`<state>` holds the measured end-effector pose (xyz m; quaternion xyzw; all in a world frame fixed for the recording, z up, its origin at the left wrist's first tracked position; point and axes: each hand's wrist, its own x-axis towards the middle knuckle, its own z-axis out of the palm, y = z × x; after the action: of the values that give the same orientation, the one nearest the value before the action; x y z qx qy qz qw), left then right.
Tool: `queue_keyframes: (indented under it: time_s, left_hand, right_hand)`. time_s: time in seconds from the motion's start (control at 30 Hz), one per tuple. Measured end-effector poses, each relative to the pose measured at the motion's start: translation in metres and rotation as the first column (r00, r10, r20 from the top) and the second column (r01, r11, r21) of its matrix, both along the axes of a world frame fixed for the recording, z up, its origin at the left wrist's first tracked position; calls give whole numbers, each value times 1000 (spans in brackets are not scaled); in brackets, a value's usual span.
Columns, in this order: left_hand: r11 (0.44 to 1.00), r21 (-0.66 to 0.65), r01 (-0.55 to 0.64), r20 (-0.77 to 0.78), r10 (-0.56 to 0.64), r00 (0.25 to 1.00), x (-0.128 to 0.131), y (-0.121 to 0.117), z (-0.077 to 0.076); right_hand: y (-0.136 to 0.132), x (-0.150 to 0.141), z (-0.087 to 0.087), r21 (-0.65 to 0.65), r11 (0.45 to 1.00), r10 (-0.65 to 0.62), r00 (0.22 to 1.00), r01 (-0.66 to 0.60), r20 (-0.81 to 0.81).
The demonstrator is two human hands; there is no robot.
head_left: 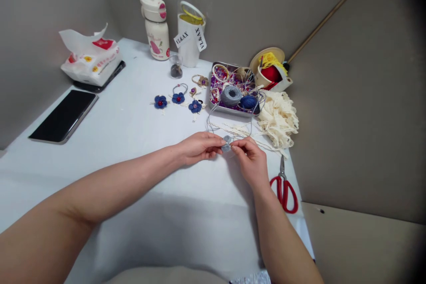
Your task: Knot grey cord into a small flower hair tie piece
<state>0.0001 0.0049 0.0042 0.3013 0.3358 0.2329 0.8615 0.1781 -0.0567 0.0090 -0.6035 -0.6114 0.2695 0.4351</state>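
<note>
A small grey-blue fabric or yarn flower (226, 143) is held up just above the table. My left hand (203, 147) pinches its left side between thumb and fingers. At the flower's right edge, my right hand (249, 156) is closed in a pinch; whatever lies between its fingertips is too small to make out. Grey cord runs behind the hands toward a metal tray (233, 113) holding a grey yarn ball (230, 96), a blue yarn ball (248, 102) and many beads. Cream lace strips (236, 130) lie just beyond my fingers.
Red-handled scissors (282, 188) lie beside my right forearm, near a cream lace heap (278, 117). Finished blue flowers (178, 98) lie left of the tray. Farther back stand a bottle (157, 31) and a white cup (189, 46). A phone (63, 116) and tissue pack (93, 63) are left.
</note>
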Motion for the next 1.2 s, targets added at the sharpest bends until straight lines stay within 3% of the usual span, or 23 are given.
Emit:
queue_keyframes:
  time_s: [1.03,1.2]
  left_hand:
    - [998,58,40,10,-41,999,2,-4,0]
    - [991,111,72,-31,-69,997,2,-6,5]
  right_hand:
    - [-2,0,-1,-81,994,63,980,-79,-187]
    - [-2,-2,-2,-167,982,19,922,-90,-387]
